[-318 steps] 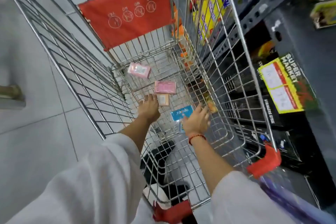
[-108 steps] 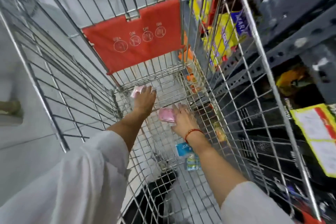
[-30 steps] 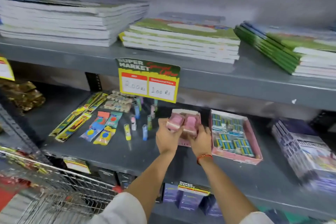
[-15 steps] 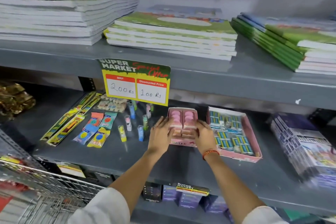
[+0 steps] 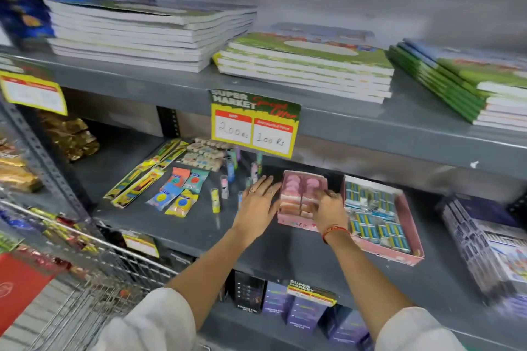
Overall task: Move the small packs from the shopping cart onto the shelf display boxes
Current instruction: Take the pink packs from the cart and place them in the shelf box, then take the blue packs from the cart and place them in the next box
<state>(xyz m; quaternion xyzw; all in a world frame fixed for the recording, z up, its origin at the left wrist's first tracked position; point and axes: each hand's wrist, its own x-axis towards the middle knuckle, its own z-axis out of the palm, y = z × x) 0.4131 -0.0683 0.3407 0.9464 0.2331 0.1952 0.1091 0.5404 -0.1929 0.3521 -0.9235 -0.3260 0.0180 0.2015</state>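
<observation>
A small pink display box stands on the grey middle shelf and holds two rows of pink packs. My left hand lies flat with fingers spread against the box's left side and holds nothing. My right hand is at the box's front right corner, with bent fingertips resting on the pink packs. To the right sits a wider pink display box filled with blue packs. The shopping cart is at the lower left; its contents are out of sight.
Loose erasers, pencil packs and small upright tubes lie left of my left hand. A yellow price sign hangs from the upper shelf, which carries notebook stacks. Boxed stationery fills the right; dark boxes stand below.
Since a second ago the two pink packs left my hands and now sit in the pink box. My right hand shifted from the box's side onto the packs. The view moved closer.
</observation>
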